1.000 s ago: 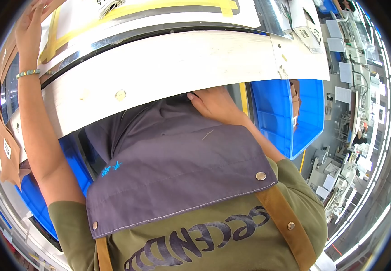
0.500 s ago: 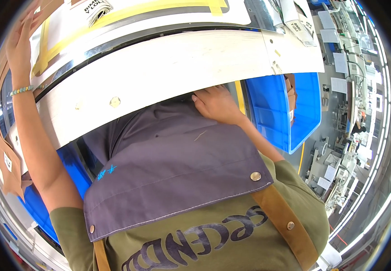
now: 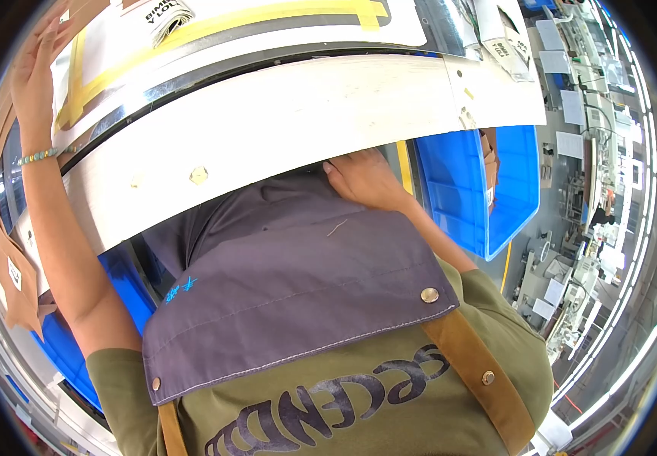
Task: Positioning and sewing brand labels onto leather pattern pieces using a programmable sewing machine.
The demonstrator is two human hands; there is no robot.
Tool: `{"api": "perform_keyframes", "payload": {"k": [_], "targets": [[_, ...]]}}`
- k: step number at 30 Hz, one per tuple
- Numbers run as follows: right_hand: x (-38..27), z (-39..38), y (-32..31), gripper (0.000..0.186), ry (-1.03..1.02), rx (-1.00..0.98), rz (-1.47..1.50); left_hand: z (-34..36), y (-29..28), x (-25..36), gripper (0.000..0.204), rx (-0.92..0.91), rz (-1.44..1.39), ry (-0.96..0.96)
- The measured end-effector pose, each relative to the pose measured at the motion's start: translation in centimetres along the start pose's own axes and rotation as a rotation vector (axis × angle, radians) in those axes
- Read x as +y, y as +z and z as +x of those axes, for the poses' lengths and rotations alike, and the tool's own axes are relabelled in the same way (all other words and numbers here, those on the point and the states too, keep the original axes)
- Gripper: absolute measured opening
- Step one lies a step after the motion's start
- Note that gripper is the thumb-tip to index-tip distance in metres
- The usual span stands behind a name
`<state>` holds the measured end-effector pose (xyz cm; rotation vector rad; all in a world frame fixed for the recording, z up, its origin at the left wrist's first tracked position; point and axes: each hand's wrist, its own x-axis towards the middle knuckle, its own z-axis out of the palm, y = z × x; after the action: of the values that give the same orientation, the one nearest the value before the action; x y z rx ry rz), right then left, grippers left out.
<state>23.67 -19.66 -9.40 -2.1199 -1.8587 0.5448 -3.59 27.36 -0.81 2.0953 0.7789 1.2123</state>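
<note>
1. White curved panel (image 3: 306,121) spans the frame, arching over the workbench edge.
2. Grey apron bib (image 3: 298,289) with brass snaps and tan straps covers an olive shirt below it.
3. Blue bins (image 3: 495,190) sit right and lower left.
4. Left hand (image 3: 36,80), beaded bracelet at the wrist, lies flat and open on the yellow-taped sheet (image 3: 214,23).
5. Right hand (image 3: 363,178) presses the apron under the panel's edge; fingers are hidden, so its grip cannot be told. Fabric could probably snag there.
</note>
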Motion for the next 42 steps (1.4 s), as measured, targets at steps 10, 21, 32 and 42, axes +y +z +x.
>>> {"api": "perform_keyframes", "payload": {"k": [10,21,32,42], "targets": [[0.0,1.0,-0.5,0.045,0.011,-0.045,-0.026,-0.3,0.1,0.8,0.035,-0.088,0.161,0.09],[0.6,1.2,0.2,0.049,-0.074,0.101,-0.016,-0.8,0.7,1.6,0.032,-0.138,0.149,0.15],[0.0,-0.2,0.6,0.027,-0.062,0.194,-0.009,-2.4,-1.9,9.2,0.028,-0.096,0.504,0.354],[-1.8,2.2,-1.4,0.032,-0.095,-0.03,0.137,-13.1,0.7,26.5,0.045,-0.562,-0.39,0.867]]}}
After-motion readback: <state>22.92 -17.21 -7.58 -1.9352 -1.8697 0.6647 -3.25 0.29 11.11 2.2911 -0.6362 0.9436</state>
